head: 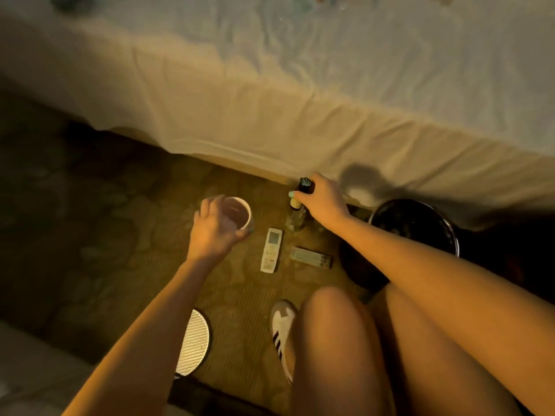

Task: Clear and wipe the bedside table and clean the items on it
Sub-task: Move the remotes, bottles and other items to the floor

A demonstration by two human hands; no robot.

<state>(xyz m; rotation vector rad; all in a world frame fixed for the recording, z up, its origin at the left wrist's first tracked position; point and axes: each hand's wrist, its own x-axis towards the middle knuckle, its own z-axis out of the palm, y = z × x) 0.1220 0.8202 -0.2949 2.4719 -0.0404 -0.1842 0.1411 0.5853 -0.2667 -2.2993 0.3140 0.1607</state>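
Nearest, two bare knees point(327, 301) and one white striped sneaker point(282, 328) crowd the lower right. One round ribbed disc point(196, 340) lies on the carpet point(126, 265) at lower left, partly hidden by the left arm point(150, 325). Further out, two remotes lie flat on the carpet, just apart from each other. The white remote point(271, 250) points toward the bed, and the dark remote point(310, 258) lies crosswise to its right. Just past them, the left hand point(211, 232) curls its fingers round the side of one pale cup point(237, 213), mouth up; whether the cup rests on the carpet I cannot tell. The right hand point(324, 201) clenches the dark cap of one glass bottle point(296, 205), which stands upright just beyond the white remote. One black round bin point(420, 223) sits right of the bottle, partly under the right arm and close to the bed. The white bed sheet point(300, 100) hangs along the whole far side, closing that edge. Open carpet spreads left of the cup.
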